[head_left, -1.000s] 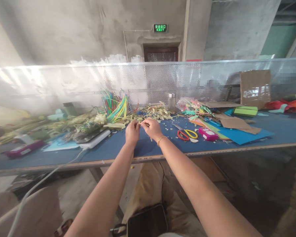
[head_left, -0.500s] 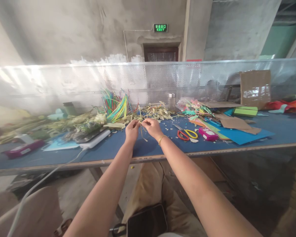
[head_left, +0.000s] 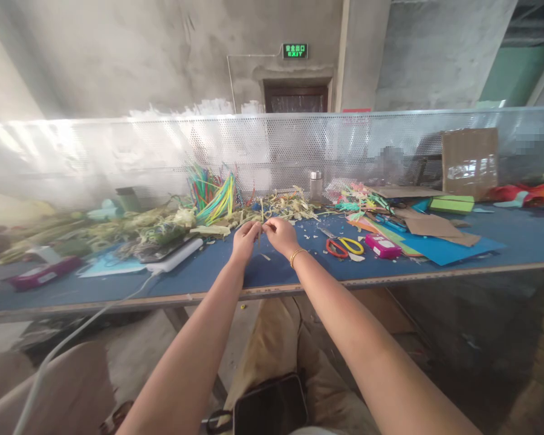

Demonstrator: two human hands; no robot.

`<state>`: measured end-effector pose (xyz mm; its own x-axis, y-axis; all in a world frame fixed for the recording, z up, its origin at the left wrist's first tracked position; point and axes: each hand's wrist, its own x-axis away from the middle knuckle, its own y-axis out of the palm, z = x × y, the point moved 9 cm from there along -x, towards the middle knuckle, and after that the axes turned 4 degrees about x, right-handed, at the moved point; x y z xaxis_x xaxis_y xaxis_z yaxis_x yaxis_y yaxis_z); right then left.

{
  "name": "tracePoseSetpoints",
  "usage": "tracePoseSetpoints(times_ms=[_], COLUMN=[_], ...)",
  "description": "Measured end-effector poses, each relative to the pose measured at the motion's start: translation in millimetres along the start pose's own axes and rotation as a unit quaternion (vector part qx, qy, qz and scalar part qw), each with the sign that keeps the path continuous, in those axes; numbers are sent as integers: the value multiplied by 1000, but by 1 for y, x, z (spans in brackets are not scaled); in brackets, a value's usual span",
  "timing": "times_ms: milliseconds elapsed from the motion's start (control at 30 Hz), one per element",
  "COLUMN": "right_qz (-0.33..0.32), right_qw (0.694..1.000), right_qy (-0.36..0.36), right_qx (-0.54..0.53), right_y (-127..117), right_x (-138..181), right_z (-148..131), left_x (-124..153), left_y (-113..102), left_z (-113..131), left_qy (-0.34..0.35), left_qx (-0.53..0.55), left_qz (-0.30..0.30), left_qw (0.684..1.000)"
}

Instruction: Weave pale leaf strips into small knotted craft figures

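Pinched between the fingertips of both hands, a thin pale strip (head_left: 260,232) is held upright just above the blue desk (head_left: 299,272) in the head view, near the middle of the picture. The left hand (head_left: 245,240) is closed in a tight grip on the strip from the 9 o'clock side, and the right hand (head_left: 281,234), with a gold bracelet (head_left: 294,256) at its wrist, is closed on it from the 3 o'clock side, so that the two sets of fingertips nearly touch; how much of the strip is covered by the fingers cannot be told. Small pale offcuts (head_left: 265,257) are scattered on the desk just below the hands. At 12 o'clock from the hands a heap of pale cut strips (head_left: 285,208) is seen, and at 11 o'clock a bundle of bright green, yellow and blue strips (head_left: 213,196) stands fanned against a perforated metal screen (head_left: 163,151). At 3 o'clock from the right hand, red and yellow scissors (head_left: 343,246) lie flat, with a pink box (head_left: 382,245) just beside them and blue paper sheets (head_left: 448,248) further out. A small metal-capped jar (head_left: 315,185) stands near the screen. At 9 o'clock a white device (head_left: 174,257) with a cable (head_left: 72,341) lies on the desk, well apart from the hands.
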<state>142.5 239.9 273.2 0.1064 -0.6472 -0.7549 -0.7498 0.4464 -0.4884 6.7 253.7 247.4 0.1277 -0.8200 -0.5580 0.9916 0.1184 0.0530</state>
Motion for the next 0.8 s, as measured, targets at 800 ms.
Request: tracePoseSetpoints(times_ms=[800], right_qz=[-30], right_qw=[975], right_qy=[-158], right_qx=[153], right_y=[-5], right_x=[10], right_z=[-42], left_x=[6], left_y=[-2], left_z=[-24], left_qy=[-175], left_qx=[224], left_qz=[42], left_qw=[958])
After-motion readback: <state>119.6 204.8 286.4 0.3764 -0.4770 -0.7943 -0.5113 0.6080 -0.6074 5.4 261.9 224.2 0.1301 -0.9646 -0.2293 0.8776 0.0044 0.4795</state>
